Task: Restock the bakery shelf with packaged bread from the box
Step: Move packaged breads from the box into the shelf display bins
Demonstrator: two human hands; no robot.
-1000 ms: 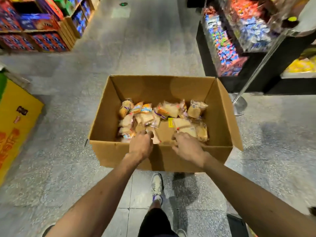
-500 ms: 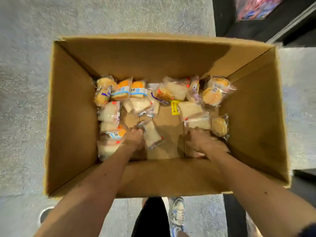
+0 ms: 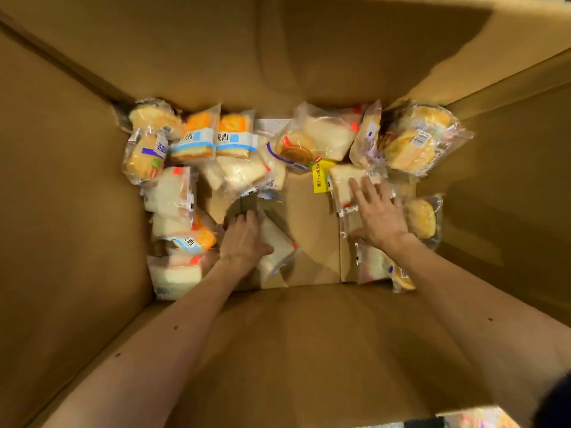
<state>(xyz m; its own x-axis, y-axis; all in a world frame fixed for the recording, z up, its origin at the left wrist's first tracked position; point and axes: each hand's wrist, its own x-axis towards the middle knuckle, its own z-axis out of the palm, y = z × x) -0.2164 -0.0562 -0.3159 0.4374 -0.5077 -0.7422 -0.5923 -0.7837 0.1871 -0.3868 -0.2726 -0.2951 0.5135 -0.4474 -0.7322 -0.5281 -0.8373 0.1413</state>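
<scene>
The brown cardboard box (image 3: 71,211) fills the view, seen from above. Several clear-wrapped bread packets lie on its bottom. My left hand (image 3: 244,239) lies over a white sliced-bread packet (image 3: 278,251) near the box's middle, thumb against the packet's side, fingers bent over its far end. My right hand (image 3: 377,214) rests with spread, straight fingers on a white sandwich packet (image 3: 343,180) at the right. A round bun packet (image 3: 421,217) sits just right of that hand. Both forearms reach in from the near wall.
Orange cake packets with blue labels (image 3: 213,140) and buns (image 3: 148,152) crowd the far left corner. Large bun packets (image 3: 417,140) fill the far right corner. A yellow price tag (image 3: 319,177) lies mid-box. Bare cardboard floor (image 3: 309,217) shows between my hands.
The view has dropped much closer into the box. Both hands have reached further forward over the packets; the right hand's fingers have spread flat.
</scene>
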